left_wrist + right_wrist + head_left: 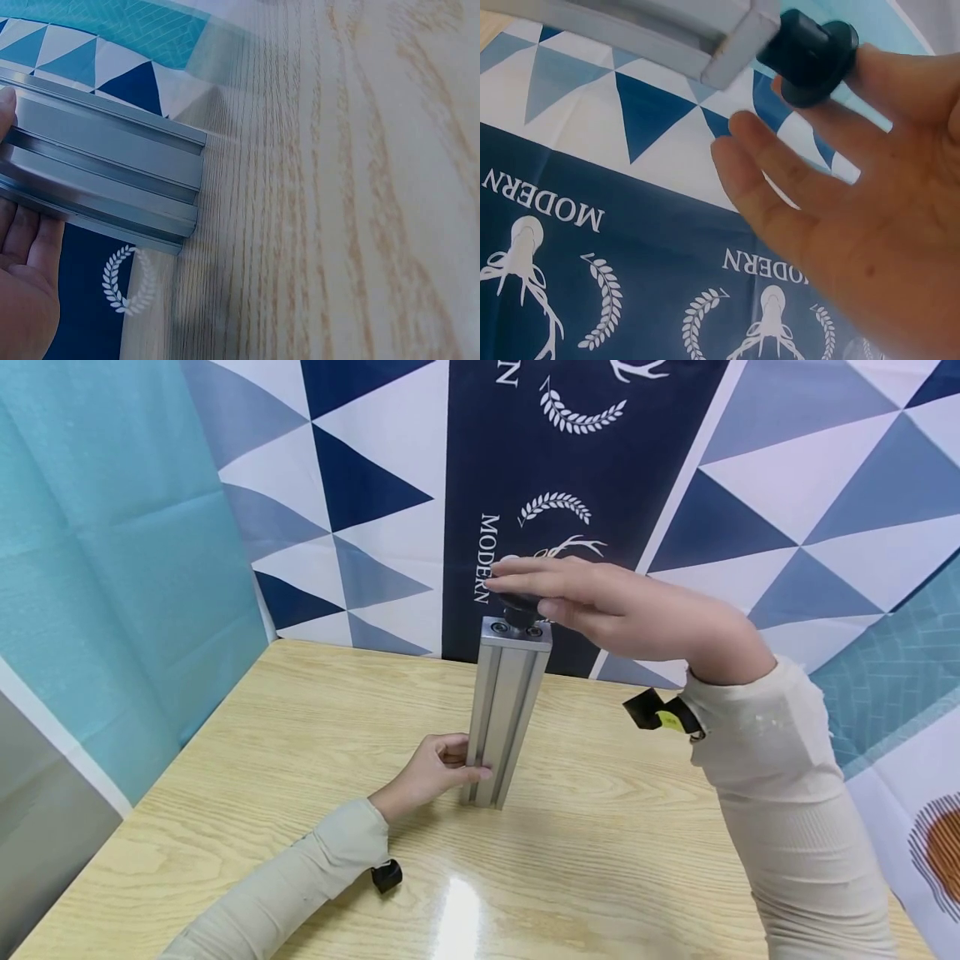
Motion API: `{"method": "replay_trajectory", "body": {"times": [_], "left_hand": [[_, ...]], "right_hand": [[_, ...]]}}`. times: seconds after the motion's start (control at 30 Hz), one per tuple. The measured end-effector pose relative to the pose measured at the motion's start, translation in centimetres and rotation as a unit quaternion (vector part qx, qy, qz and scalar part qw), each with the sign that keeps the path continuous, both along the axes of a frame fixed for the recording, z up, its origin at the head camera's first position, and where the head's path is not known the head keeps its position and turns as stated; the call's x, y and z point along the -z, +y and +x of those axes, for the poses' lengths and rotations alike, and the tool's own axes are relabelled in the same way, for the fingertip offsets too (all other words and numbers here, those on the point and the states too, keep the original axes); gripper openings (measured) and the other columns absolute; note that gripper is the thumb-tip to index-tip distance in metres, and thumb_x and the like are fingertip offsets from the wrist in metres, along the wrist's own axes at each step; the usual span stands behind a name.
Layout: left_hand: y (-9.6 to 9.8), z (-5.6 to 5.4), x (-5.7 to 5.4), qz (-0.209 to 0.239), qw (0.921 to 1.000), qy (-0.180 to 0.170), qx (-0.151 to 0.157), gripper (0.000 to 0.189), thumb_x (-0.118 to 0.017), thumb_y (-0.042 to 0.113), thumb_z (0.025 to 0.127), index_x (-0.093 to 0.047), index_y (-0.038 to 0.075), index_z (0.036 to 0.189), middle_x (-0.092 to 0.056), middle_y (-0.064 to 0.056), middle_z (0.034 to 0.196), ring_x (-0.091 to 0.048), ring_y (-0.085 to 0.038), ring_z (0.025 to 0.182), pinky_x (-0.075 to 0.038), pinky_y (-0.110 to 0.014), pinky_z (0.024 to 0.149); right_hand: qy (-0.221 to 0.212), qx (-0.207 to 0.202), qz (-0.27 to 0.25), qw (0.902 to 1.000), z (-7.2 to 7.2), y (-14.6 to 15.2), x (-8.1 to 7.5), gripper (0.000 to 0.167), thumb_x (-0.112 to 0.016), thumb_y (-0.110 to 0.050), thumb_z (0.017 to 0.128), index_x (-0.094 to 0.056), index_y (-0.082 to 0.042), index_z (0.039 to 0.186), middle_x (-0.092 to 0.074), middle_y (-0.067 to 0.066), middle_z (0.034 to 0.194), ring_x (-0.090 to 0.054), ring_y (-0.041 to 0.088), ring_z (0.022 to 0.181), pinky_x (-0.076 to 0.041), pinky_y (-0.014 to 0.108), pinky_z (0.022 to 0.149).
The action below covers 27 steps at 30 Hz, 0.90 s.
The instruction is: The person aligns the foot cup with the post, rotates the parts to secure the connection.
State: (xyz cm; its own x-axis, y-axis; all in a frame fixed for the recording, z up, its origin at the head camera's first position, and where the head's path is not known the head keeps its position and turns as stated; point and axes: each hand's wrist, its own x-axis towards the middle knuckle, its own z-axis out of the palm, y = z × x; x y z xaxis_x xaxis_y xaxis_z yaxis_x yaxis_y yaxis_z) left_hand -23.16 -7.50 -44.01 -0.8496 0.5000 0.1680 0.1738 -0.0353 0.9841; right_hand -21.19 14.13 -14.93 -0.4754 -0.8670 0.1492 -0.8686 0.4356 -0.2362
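A silver aluminium extrusion profile (506,710) stands upright on the wooden table, with long grooves down its sides. On its top end, between two screws, sits a black levelling foot (810,60) with a round flange. My left hand (431,777) grips the profile near its base, thumb across the front; the left wrist view shows thumb and fingers on opposite sides of the grooved profile (105,161). Over the top, my right hand (630,610) is held flat with straight fingers. In the right wrist view the foot's flange lies against the fingers near the thumb.
The wooden table (592,860) reaches to a wall cloth (390,485) with blue and white triangles close behind the profile. A teal curtain (112,552) hangs at the left. Small black wrist devices (386,875) sit on both sleeves.
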Motion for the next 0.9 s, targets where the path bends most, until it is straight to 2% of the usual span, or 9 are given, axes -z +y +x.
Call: {"method": "replay_trajectory", "body": {"times": [0.1,0.17,0.23,0.3,0.37,0.43,0.57,0.73,0.9], "left_hand": [[0.1,0.0,0.0,-0.004,1.0,0.001,-0.003,0.037,-0.072,0.004,0.085,-0.062,-0.002,0.121,-0.07,-0.016,0.108,-0.067,-0.015,0.096,-0.055,-0.029,0.083],[0.1,0.0,-0.1,-0.008,1.0,0.004,-0.005,0.037,-0.071,0.002,0.085,-0.062,-0.003,0.121,-0.069,-0.017,0.108,-0.067,-0.014,0.095,-0.056,-0.029,0.083],[0.1,-0.1,-0.1,-0.01,0.9999,0.005,-0.005,0.037,-0.071,0.0,0.085,-0.062,-0.004,0.12,-0.069,-0.018,0.108,-0.067,-0.014,0.095,-0.056,-0.029,0.083],[0.1,0.0,-0.1,-0.009,0.9999,0.004,-0.004,0.037,-0.071,0.0,0.085,-0.062,-0.004,0.12,-0.069,-0.019,0.108,-0.067,-0.014,0.094,-0.056,-0.03,0.083],[0.1,0.0,-0.1,-0.008,1.0,0.003,-0.004,0.038,-0.071,0.0,0.085,-0.062,-0.004,0.121,-0.069,-0.019,0.109,-0.067,-0.014,0.095,-0.055,-0.029,0.083],[0.1,0.0,-0.1,-0.007,1.0,0.003,-0.005,0.038,-0.071,0.002,0.085,-0.062,-0.003,0.121,-0.069,-0.018,0.109,-0.067,-0.014,0.096,-0.055,-0.029,0.084],[0.1,0.1,-0.1,-0.003,1.0,0.004,-0.005,0.038,-0.073,0.006,0.084,-0.063,-0.001,0.12,-0.069,-0.017,0.109,-0.067,-0.016,0.097,-0.055,-0.029,0.085],[0.0,0.1,0.0,0.005,0.9999,0.012,0.001,0.039,-0.074,0.008,0.084,-0.064,0.0,0.12,-0.069,-0.016,0.109,-0.067,-0.019,0.1,-0.055,-0.031,0.086],[0.1,0.1,0.1,0.005,0.9999,0.016,-0.001,0.037,-0.074,0.007,0.084,-0.064,0.0,0.119,-0.069,-0.016,0.109,-0.067,-0.019,0.099,-0.055,-0.031,0.086]], "right_hand": [[0.012,-0.016,0.005,0.9998,-0.1,0.1,-0.3,0.047,-0.038,0.0,0.102,-0.039,-0.012,0.147,-0.034,0.005,0.153,-0.025,0.022,0.143,-0.026,0.048,0.114],[0.027,-0.008,-0.003,0.9996,0.0,0.0,-0.3,0.045,-0.043,0.002,0.1,-0.045,-0.011,0.144,-0.041,0.007,0.149,-0.036,0.021,0.138,-0.034,0.045,0.11],[0.045,0.022,-0.016,0.9986,0.1,-0.1,-0.2,0.041,-0.049,-0.003,0.099,-0.05,-0.009,0.14,-0.048,0.008,0.144,-0.052,0.02,0.12,-0.044,0.037,0.098],[0.058,0.075,-0.034,0.9949,0.3,-0.5,0.0,0.037,-0.058,-0.012,0.097,-0.057,-0.009,0.133,-0.057,0.008,0.135,-0.059,0.018,0.094,-0.048,0.032,0.081],[0.065,0.14,-0.057,0.9863,0.6,-1.0,0.3,0.035,-0.065,-0.025,0.093,-0.064,-0.008,0.125,-0.066,0.006,0.12,-0.055,0.015,0.079,-0.045,0.031,0.069],[0.069,0.209,-0.085,0.9718,0.9,-1.7,0.7,0.039,-0.07,-0.038,0.088,-0.069,-0.007,0.113,-0.07,0.005,0.104,-0.056,0.016,0.074,-0.047,0.032,0.068],[0.102,0.3,-0.133,0.9391,1.4,-3.1,2.0,0.051,-0.07,-0.055,0.081,-0.062,-0.005,0.088,-0.062,0.007,0.079,-0.055,0.021,0.07,-0.045,0.034,0.066],[0.147,0.343,-0.168,0.9123,1.6,-4.0,3.2,0.059,-0.066,-0.062,0.08,-0.052,-0.005,0.079,-0.059,0.009,0.071,-0.052,0.024,0.062,-0.04,0.034,0.058],[0.149,0.359,-0.168,0.906,1.9,-4.2,3.4,0.061,-0.064,-0.064,0.08,-0.054,-0.004,0.082,-0.058,0.01,0.067,-0.052,0.025,0.062,-0.041,0.035,0.059]]}}
